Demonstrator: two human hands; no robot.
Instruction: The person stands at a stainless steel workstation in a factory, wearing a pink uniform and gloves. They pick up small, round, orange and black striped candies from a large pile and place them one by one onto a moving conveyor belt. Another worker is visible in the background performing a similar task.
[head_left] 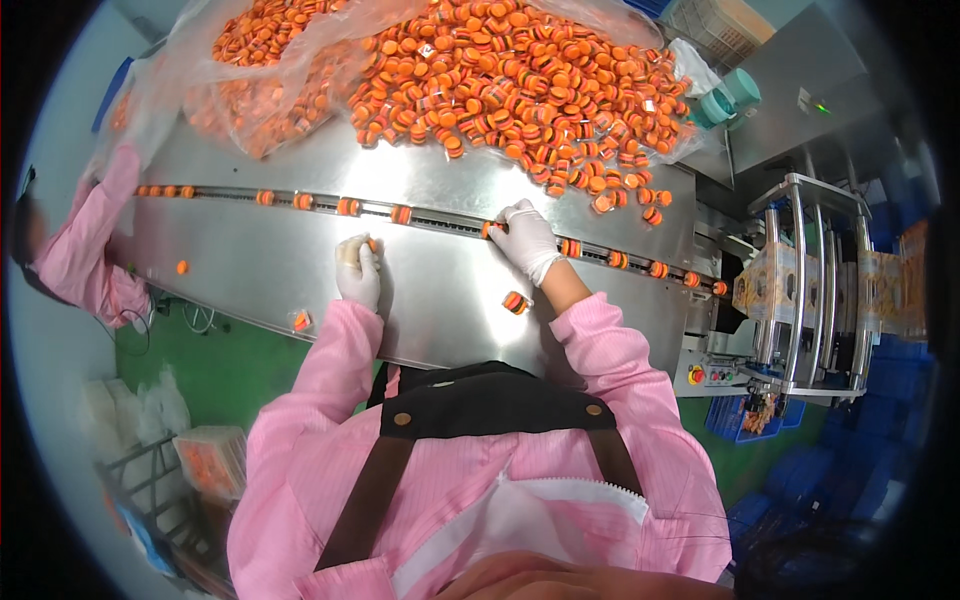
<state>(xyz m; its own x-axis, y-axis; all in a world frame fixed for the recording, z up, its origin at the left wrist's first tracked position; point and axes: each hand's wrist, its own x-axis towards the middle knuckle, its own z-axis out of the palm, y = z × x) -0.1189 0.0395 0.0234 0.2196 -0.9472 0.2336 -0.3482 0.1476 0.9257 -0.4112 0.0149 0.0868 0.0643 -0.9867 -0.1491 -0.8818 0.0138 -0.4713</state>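
Note:
I stand at a steel table with white gloves on both hands and pink sleeves. My left hand rests on the steel, its fingers closed on a small orange burger-shaped candy. My right hand reaches to the conveyor track and pinches another orange candy at the track. Orange candies sit spaced along the track. One wrapped candy lies loose beside my right wrist.
A big heap of orange candies covers the far side, partly in clear plastic bags. Another person's pink sleeve is at the left. A packing machine stands at the right. Loose candies lie near the front edge.

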